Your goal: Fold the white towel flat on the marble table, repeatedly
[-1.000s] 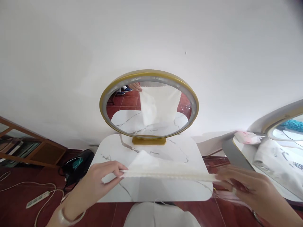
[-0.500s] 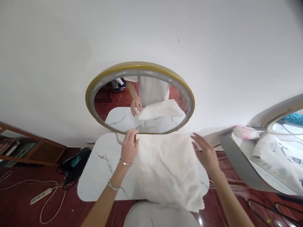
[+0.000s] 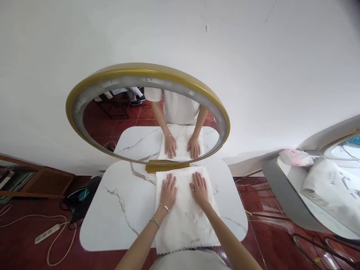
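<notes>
A white towel (image 3: 182, 221) with a scalloped edge lies spread on the white marbled table (image 3: 112, 221), its near edge reaching the table's front. My left hand (image 3: 168, 190) rests flat on the far left part of the towel, fingers stretched out. On the far right part, my right hand (image 3: 200, 189) lies palm down with its fingers extended. Neither hand grips anything. Both hands and the towel are reflected in the oval gold-framed mirror (image 3: 132, 112) behind the table.
A gold mirror base (image 3: 152, 168) stands just beyond the towel. At right, another table (image 3: 292, 202) bears a pink-and-white packet (image 3: 296, 157) and a printed white cloth (image 3: 332, 183). A black bag (image 3: 84, 198) and a power strip (image 3: 47, 234) are on the left.
The towel, earlier wrinkled and askew, now lies flatter and straighter. Both hands have come down from its far corners onto its surface and closer together. The view has shifted slightly.
</notes>
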Demonstrator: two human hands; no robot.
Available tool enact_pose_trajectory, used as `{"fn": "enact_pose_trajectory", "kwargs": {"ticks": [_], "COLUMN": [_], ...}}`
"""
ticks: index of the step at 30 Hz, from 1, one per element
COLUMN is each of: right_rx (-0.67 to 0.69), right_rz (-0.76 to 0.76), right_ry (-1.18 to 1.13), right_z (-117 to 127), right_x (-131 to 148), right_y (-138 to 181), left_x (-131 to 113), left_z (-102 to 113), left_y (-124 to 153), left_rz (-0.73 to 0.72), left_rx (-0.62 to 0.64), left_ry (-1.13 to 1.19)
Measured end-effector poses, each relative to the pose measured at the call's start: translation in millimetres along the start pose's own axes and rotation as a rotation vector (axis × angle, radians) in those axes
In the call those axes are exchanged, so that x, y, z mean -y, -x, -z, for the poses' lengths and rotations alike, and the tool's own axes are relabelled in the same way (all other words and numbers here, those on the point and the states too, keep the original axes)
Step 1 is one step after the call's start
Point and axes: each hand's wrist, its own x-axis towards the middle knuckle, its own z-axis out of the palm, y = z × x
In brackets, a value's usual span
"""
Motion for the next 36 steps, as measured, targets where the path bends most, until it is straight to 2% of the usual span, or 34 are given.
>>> {"fn": "enact_pose_trajectory", "kwargs": {"ticks": [2, 5, 7, 10, 13, 15, 18, 22, 26, 30, 33, 36], "right_rx": [-0.088, -0.201, -0.223, -0.240, -0.268, -0.252, -0.110, 0.030, 0.149, 0.214, 0.220, 0.191], "right_rz": [-0.014, -0.022, -0.014, -0.009, -0.011, 0.018, 0.169, 0.259, 0.383, 0.418, 0.350, 0.241], "right_ry": [-0.010, -0.071, -0.103, -0.119, -0.124, -0.126, -0.099, -0.028, 0.015, 0.053, 0.086, 0.128], "right_z": [0.5, 7.9, 13.0, 16.7, 15.9, 15.1, 17.3, 28.8, 38.9, 38.8, 36.8, 38.1], "right_x": [-9.1, -21.7, -27.2, -32.8, -37.3, -39.7, -43.2, -51.1, -60.6, -68.2, -75.7, -88.3], "right_y": [-1.0, 0.5, 0.6, 0.3, -1.0, -4.1, -13.3, -32.2, -55.6, -79.8, -91.7, -94.4], "left_x": [-5.7, -9.6, -9.1, -11.4, -24.0, -35.3, -47.8, -48.9, -45.3, -51.3, -63.1, -77.6], "left_z": [-0.4, -0.6, -1.3, -3.1, -6.2, -9.6, -16.1, -23.0, -25.9, -27.8, -27.9, -27.9], "left_y": [-5.4, -14.2, -18.2, -20.9, -26.5, -33.6, -45.1, -54.6, -62.2, -73.6, -86.3, -104.4], "left_rz": [0.091, 0.492, 0.613, 0.533, 0.473, 0.303, -0.012, -0.111, -0.260, -0.191, -0.102, -0.092], "left_rx": [-0.098, -0.352, -0.423, -0.407, -0.415, -0.343, -0.150, -0.013, 0.041, 0.057, 0.079, 0.118], "left_ry": [0.027, 0.091, 0.172, 0.257, 0.278, 0.275, 0.185, 0.017, -0.016, -0.026, -0.028, -0.029]}}
